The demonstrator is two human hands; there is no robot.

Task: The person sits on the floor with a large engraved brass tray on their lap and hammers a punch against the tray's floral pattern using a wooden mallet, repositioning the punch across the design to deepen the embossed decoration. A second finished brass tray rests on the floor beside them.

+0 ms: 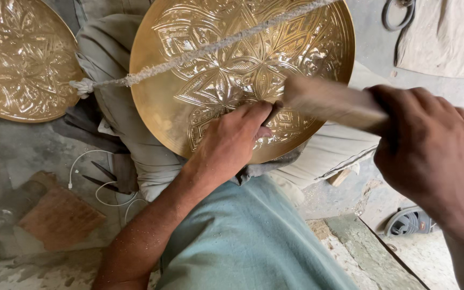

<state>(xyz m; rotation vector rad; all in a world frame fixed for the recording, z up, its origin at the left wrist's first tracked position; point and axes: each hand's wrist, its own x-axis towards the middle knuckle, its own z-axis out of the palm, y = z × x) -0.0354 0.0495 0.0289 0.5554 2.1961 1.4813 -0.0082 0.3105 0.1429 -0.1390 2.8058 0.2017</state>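
A round brass plate (318, 37) with an engraved flower pattern rests on my legs, held by a rope (200, 51) stretched across it. My left hand (232, 139) presses on the plate's lower part, pinching a small chisel (273, 111) against the metal. My right hand (425, 145) grips a wooden mallet (328, 99), blurred, its head just at the chisel's top.
A second engraved brass plate (17, 59) leans at the left. Scissors (103, 177) and a white cable (81, 161) lie on the grey floor beside a wooden block (60, 217). A sandal (409, 221) is at the lower right; a cloth (447, 37) at the upper right.
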